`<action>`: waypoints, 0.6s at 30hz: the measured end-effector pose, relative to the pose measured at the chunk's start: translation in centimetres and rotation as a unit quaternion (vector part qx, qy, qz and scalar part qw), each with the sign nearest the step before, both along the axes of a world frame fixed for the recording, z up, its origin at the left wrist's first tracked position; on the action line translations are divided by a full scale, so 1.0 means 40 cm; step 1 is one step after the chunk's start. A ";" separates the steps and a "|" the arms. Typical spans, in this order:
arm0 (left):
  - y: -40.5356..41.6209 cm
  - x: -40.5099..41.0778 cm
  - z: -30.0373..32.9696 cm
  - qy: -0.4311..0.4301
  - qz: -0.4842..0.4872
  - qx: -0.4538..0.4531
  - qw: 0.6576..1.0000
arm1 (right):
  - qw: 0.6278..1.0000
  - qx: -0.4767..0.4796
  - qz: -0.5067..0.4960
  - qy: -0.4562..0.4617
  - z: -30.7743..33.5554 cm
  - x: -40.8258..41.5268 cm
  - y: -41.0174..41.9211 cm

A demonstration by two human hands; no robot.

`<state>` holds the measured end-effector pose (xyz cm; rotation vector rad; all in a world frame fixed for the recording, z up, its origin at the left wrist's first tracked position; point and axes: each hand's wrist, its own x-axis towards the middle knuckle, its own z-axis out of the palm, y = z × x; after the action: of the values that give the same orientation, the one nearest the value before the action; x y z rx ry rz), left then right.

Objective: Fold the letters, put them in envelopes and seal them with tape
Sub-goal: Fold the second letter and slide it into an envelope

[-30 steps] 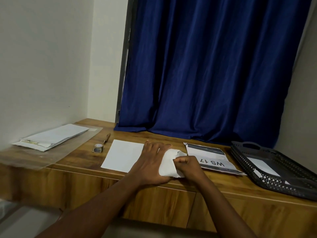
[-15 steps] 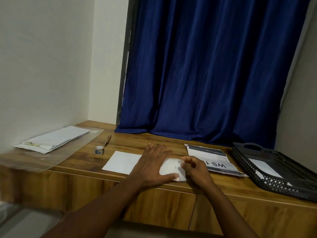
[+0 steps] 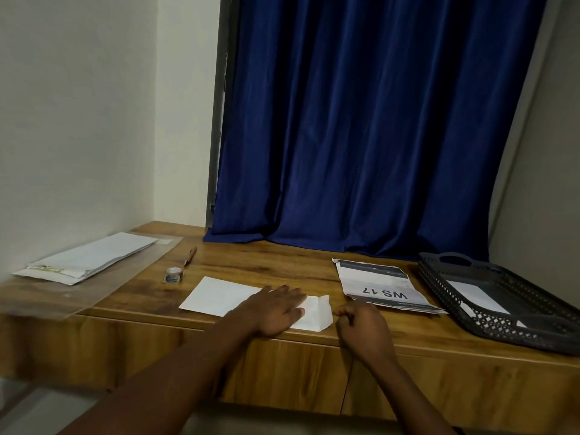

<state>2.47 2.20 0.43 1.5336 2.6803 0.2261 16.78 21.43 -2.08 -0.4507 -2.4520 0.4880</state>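
Observation:
A folded white letter (image 3: 315,313) lies near the front edge of the wooden desk (image 3: 266,265). My left hand (image 3: 274,309) presses flat on its left part, fingers straight. My right hand (image 3: 361,321) sits just right of the letter with fingers curled, holding nothing and apart from the paper. A flat white sheet (image 3: 219,295) lies under and left of my left hand. A small roll of tape (image 3: 172,274) stands behind it to the left. White envelopes (image 3: 91,257) are stacked at the desk's left end.
A pen (image 3: 190,255) lies behind the tape. A printed packet marked "WS 17" (image 3: 379,285) lies right of centre. A dark perforated tray (image 3: 502,301) holding white paper sits at the right end. A blue curtain (image 3: 361,120) hangs behind the desk.
My right hand has let go of the folded letter and pulled back to the right, curled. The letter now lies flat under my left hand.

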 end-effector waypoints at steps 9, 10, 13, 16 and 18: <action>0.006 -0.021 -0.018 -0.002 0.002 0.019 1.000 | 0.989 0.061 0.121 -0.053 0.004 -0.012 -0.067; 0.006 -0.021 -0.019 -0.005 0.007 0.021 1.000 | 0.987 0.075 0.125 -0.063 -0.001 -0.014 -0.078; 0.003 -0.019 -0.021 -0.029 0.024 0.038 0.999 | 0.981 0.120 0.129 -0.085 -0.011 -0.011 -0.096; -0.001 -0.012 -0.013 -0.033 -0.001 0.049 0.998 | 0.975 0.137 0.134 -0.108 -0.009 0.000 -0.097; 0.001 -0.010 -0.009 -0.023 -0.009 0.043 0.999 | 0.973 0.152 0.133 -0.115 -0.009 0.007 -0.097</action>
<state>2.08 2.24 0.05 1.5552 2.6528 0.3760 17.07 17.56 -2.44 -0.0506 -2.7669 0.1642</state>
